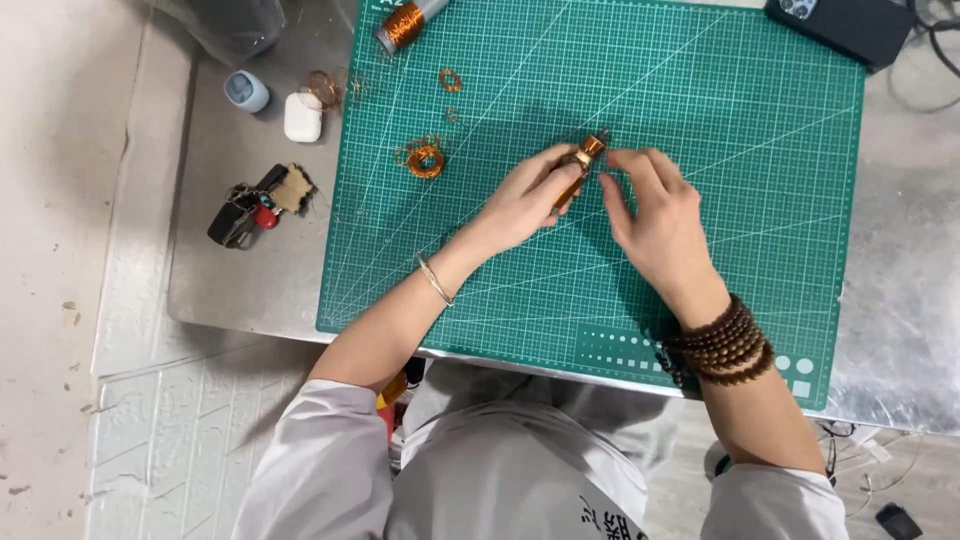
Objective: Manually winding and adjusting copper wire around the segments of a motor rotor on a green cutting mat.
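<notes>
Item: small copper-wire coil [588,152], wound on a short slim core, held above the middle of the green cutting mat [700,130]. Left hand [527,200] closed around the lower part of the core, fingers curled and narrow, coil end poking out past the thumb. Right hand [655,215] just right of the coil, fingers loosely spread, fingertips [608,185] at or almost at the wound end; contact too small to confirm, nothing seen gripped. Handling, judged: very light; core stiff, wire thin, springy and easily kinked; windings liable to slip or unravel if pinched across the turns. Best held by the bare core below the winding, with only light fingertip pressure on the wire itself. Also on the mat: loose copper wire loops [423,157] left of the coil, a smaller copper ring [450,80] toward the mat's far left corner, a wire spool [405,24] at that far edge. Off the mat, on the grey bench [250,280]: small white case [302,118], pale blue round case [246,91], black clip tool with red part [245,213], all left of the mat; dark phone [842,27] at the mat's far right corner.
</notes>
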